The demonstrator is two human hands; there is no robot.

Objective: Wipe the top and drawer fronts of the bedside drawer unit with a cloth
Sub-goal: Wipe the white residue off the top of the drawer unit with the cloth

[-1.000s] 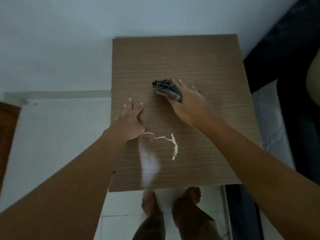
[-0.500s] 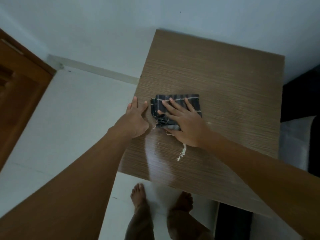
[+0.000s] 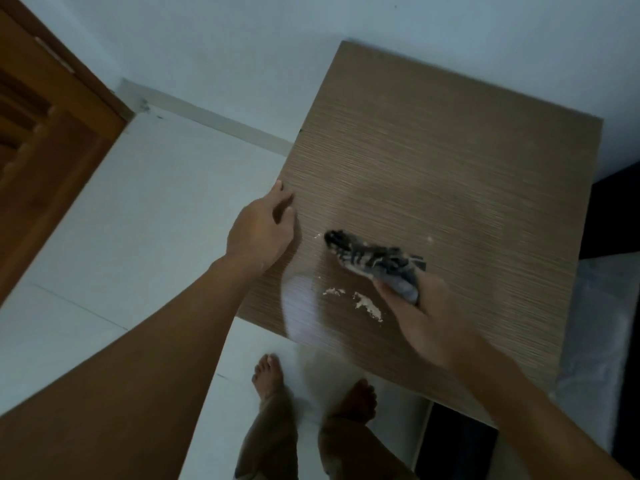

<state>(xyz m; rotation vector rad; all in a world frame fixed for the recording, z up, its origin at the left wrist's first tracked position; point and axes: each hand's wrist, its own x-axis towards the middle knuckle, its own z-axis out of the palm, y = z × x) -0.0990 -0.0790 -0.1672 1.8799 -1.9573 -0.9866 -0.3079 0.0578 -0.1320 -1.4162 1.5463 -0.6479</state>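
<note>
I look straight down on the brown wood-grain top of the bedside drawer unit [image 3: 450, 174]. My right hand [image 3: 424, 317] grips a bunched dark striped cloth [image 3: 374, 259], whose free end lies on the top. Just below the cloth, white smears of residue [image 3: 367, 304] show on the wood. My left hand [image 3: 259, 230] rests on the unit's left edge, its fingers loosely bent over the rim. The drawer fronts are hidden beneath the top.
A white tiled floor [image 3: 138, 220] spreads to the left, with a brown wooden door [image 3: 45, 133] at the far left. A pale wall [image 3: 242, 46] runs behind the unit. A bed with dark fabric [image 3: 609, 306] borders the right side. My bare feet [image 3: 311, 386] stand before the unit.
My right hand went from pressing flat on the spread cloth to gripping it bunched, and drew it toward the right. The white streak is broken into smaller smears. The view has swung left.
</note>
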